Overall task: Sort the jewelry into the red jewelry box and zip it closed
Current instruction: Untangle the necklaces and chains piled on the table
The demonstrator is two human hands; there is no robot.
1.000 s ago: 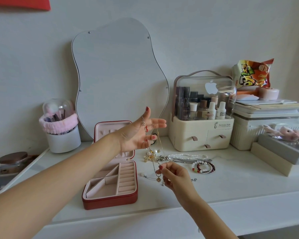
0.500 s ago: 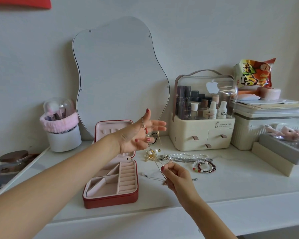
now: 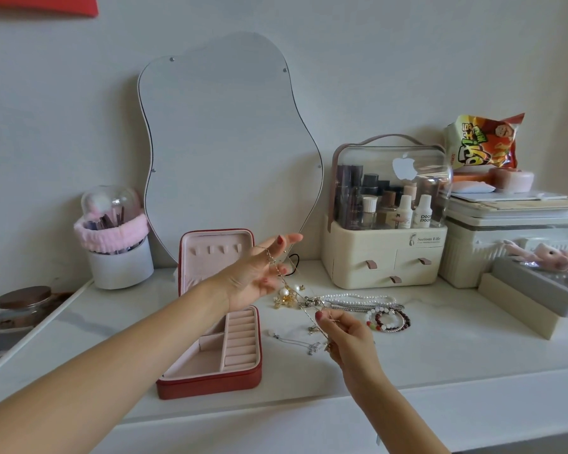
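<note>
The left hand [image 3: 259,276] has dropped lower than a moment ago and now sits in front of the lid of the red jewelry box [image 3: 217,342], and the thin gold chain [image 3: 287,283] has stretched out between both hands.

The right hand [image 3: 345,339] is nearest, to the right of the box. Its grip is a small pinch: thumb and first finger are curled tight on the low end of the chain. The left hand's grip is wide open, fingers spread out, and the chain hangs draped over them.

The box sits open on the white worktop [image 3: 440,355], its pink inside showing and its lid standing up. Just right of the box lies a thin silver chain [image 3: 292,340]. A bit farther right are bead bracelets [image 3: 389,321], a pearl necklace [image 3: 358,299] and gold pearl earrings [image 3: 286,296].

Behind the box a wavy mirror [image 3: 230,142] leans on the wall. Right of the box, farther back, is a cream makeup case [image 3: 387,253]. Left of the box is a white brush cup [image 3: 120,263].
</note>
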